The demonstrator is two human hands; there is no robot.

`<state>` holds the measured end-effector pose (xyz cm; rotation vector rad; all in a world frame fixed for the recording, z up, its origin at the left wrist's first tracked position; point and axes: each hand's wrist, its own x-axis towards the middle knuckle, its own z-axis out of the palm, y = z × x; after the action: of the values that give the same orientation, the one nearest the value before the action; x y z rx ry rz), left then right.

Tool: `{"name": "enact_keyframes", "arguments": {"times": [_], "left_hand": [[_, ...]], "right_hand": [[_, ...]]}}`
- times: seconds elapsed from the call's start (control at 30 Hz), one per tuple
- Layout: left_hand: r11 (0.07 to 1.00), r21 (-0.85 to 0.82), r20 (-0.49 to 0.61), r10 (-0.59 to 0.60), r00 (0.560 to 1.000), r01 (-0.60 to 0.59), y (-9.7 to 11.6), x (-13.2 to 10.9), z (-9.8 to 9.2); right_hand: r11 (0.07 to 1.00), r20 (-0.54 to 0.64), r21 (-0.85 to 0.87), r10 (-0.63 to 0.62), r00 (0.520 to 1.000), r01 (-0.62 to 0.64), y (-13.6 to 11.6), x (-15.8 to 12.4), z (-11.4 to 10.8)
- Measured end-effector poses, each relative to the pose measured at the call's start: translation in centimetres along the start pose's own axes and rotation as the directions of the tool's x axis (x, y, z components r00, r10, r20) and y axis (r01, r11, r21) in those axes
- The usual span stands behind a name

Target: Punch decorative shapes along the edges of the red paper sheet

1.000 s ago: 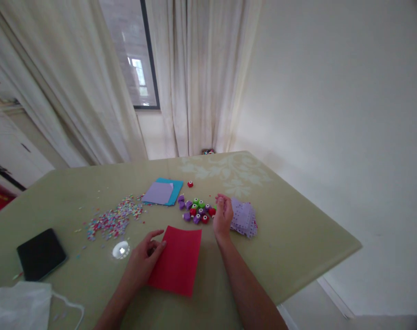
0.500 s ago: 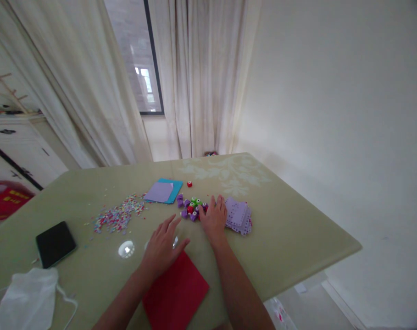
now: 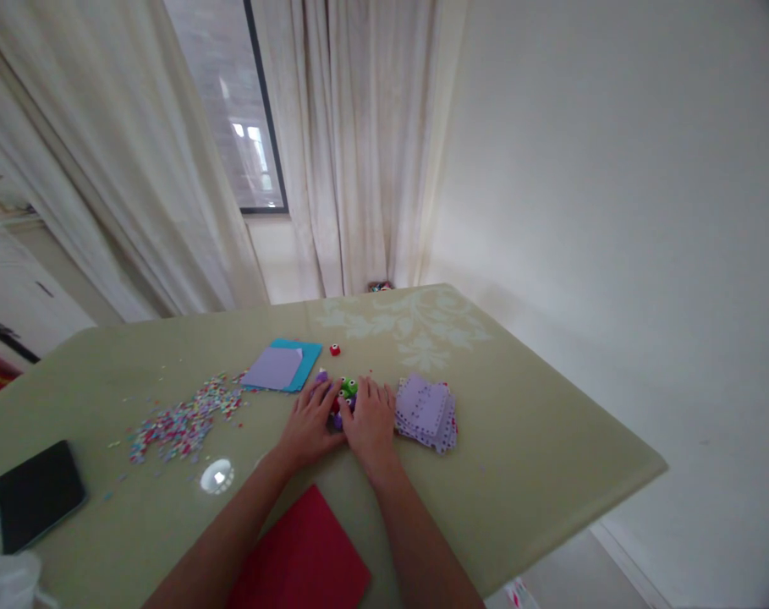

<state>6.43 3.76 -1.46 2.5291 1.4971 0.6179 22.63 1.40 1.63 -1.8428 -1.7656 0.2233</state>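
A cluster of small purple, green and red paper punches (image 3: 344, 392) lies on the green table (image 3: 549, 440). My left hand (image 3: 308, 427) and my right hand (image 3: 370, 423) lie flat over this cluster from either side, fingers stretched out and cupping it. Most of the punches are hidden beneath my hands. A red paper sheet (image 3: 299, 562) lies near the table's front edge between my forearms. A pile of punched lilac papers (image 3: 425, 410) sits just right of my right hand.
A lilac sheet on a blue sheet (image 3: 279, 365) lies behind the cluster, with one lone red punch (image 3: 334, 349) beside it. Scattered confetti (image 3: 181, 416) covers the left middle. A black phone (image 3: 36, 493) and a white pouch (image 3: 7, 584) lie at the far left.
My left hand left the red sheet and moved forward to the punches. My right hand came down flat onto them. The red sheet now lies nearer the front edge.
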Motion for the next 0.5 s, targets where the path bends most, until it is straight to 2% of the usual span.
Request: {"name": "enact_keyframes", "arguments": {"times": [0.2, 0.37, 0.5], "left_hand": [[0.998, -0.027, -0.122, 0.057, 0.991, -0.06, -0.1, -0.5, 0.6], [0.997, -0.038, -0.083, 0.058, 0.995, -0.061, -1.0, 1.0, 0.6], [0.988, -0.106, -0.086, 0.105, 0.991, -0.114, -1.0, 0.8, 0.5]], "right_hand": [[1.0, -0.03, 0.023, 0.013, 0.999, -0.012, 0.1, 0.1, 0.6], [0.999, -0.041, 0.024, -0.034, 0.999, 0.035, 0.1, 0.0, 1.4], [0.999, -0.098, 0.014, -0.029, 0.995, 0.03, 0.3, 0.1, 1.6]]}}
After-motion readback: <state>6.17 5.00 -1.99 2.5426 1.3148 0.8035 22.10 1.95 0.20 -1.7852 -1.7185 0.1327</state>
